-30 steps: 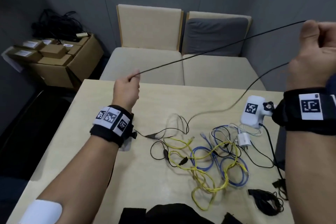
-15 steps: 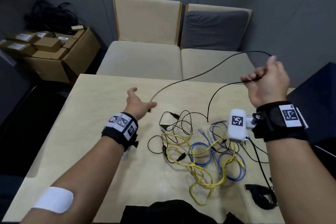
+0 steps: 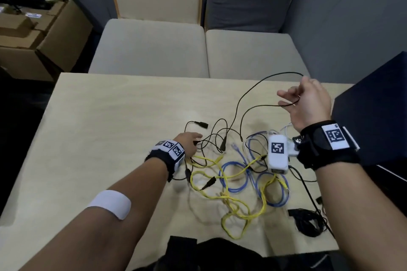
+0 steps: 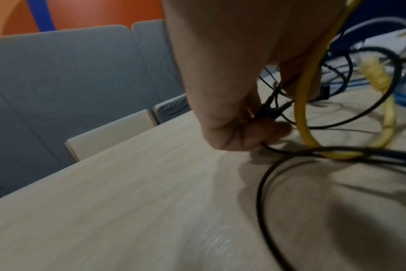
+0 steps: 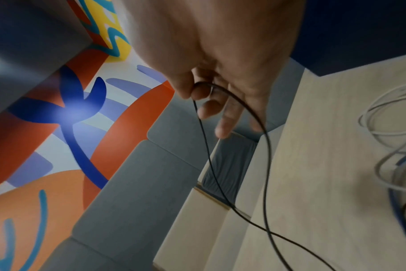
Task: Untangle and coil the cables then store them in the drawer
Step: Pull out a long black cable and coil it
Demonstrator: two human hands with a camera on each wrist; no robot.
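A thin black cable point(image 3: 264, 105) rises from a tangle on the table point(image 3: 105, 121) in two strands. My right hand point(image 3: 290, 99) holds its loop above the table's far right, pinched between thumb and fingers point(image 5: 204, 95). My left hand point(image 3: 195, 141) is down at the tangle's left side. In the left wrist view its curled fingers point(image 4: 255, 128) pinch the black cable point(image 4: 267, 110) near a plug. A yellow cable point(image 3: 231, 200) and a blue cable point(image 3: 235, 182) lie knotted together nearer me, partly hidden by the right wrist camera.
A small black cable bundle point(image 3: 308, 222) lies at the table's near right. A dark blue cabinet point(image 3: 374, 105) stands against the table's right edge. Two cushioned chairs point(image 3: 154, 50) are beyond the far edge, and cardboard boxes point(image 3: 44, 39) stand at the far left.
My right hand has come down from high on the right with the black cable's loop. My left hand let the stretched strand go and dropped to the tangle, where it now pinches the cable.
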